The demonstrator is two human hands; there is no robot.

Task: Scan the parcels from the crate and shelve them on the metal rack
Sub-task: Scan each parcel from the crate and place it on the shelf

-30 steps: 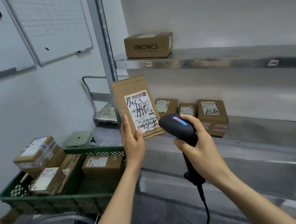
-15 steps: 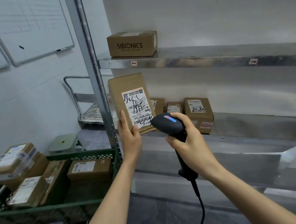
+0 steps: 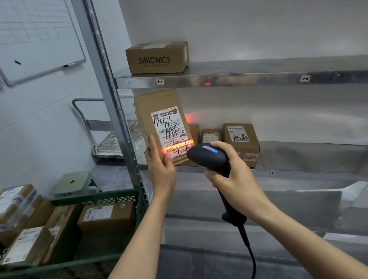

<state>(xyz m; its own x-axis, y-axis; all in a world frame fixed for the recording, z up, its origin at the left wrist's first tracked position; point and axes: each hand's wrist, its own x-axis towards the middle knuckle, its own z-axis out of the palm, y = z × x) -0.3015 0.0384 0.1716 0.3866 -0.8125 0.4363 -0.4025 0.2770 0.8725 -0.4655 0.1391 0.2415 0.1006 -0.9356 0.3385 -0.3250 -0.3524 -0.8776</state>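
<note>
My left hand (image 3: 160, 166) grips the lower left edge of a flat brown parcel (image 3: 151, 111), held upright with its white label facing me. My right hand (image 3: 234, 177) holds a black corded barcode scanner (image 3: 207, 156) just right of the parcel. An orange scan line lies across the barcode at the label's bottom. The green crate (image 3: 98, 198) at lower left holds several cardboard parcels (image 3: 106, 215). On the metal rack (image 3: 262, 75), a SIBIONICS box (image 3: 157, 57) sits on the upper shelf. Three small parcels (image 3: 241, 137) stand on the middle shelf behind my hands.
The rack's upright post (image 3: 105, 84) stands between the crate and the shelves. A whiteboard (image 3: 27, 35) hangs on the left wall. A green stool (image 3: 73, 183) and a platform trolley (image 3: 107, 144) stand behind the crate. The scanner cable (image 3: 249, 259) hangs down between my arms.
The scanner's orange beam has lit up across the parcel's barcode. The view has shifted, so the crate sits further left in the frame. Both hands keep their hold.
</note>
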